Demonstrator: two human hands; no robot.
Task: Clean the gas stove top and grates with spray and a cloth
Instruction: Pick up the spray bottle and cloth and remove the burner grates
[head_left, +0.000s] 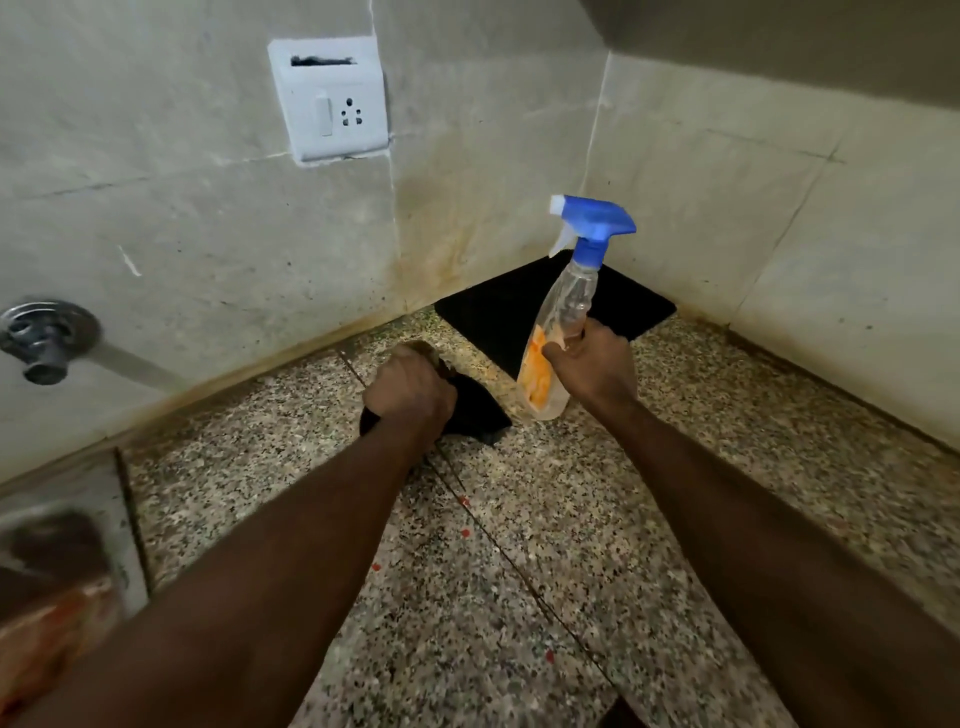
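**A:** Head view first. What has the left hand (410, 395) got, there in the middle of the frame?

**B:** It's knuckles up, with the fingers curled tight round a crumpled black cloth (480, 410). The cloth is bunched under the fist and pressed onto the speckled grey-and-brown granite counter (519, 571). A dark corner of it sticks out to the right of the hand.

**A:** And the right hand (597, 364)?

**B:** It's just right of centre, wrapped round the lower middle of a clear plastic spray bottle with a blue trigger head and orange liquid in the bottom (569, 296). The thumb lies across the front. The bottle leans a little, with its head up towards the corner of the walls and its white nozzle pointing left. Its base is low, just beside the cloth. I can't tell whether it touches the counter.

**A:** What's behind the bottle?

**B:** A flat black square mat (498, 312) lies on the counter, pushed into the corner where the two walls meet. The bottle's neck crosses in front of it.

**A:** And further out?

**B:** There are pale tiled walls (208, 234), stained brownish along the bottom edge and up the seam above the mat. A white plastic switch-and-socket plate (332, 98) is in the upper left. A round metal tap fitting (44, 332) sits on the wall at the left edge. At the lower left something brown and reddish (57, 571) is too blurred to name.
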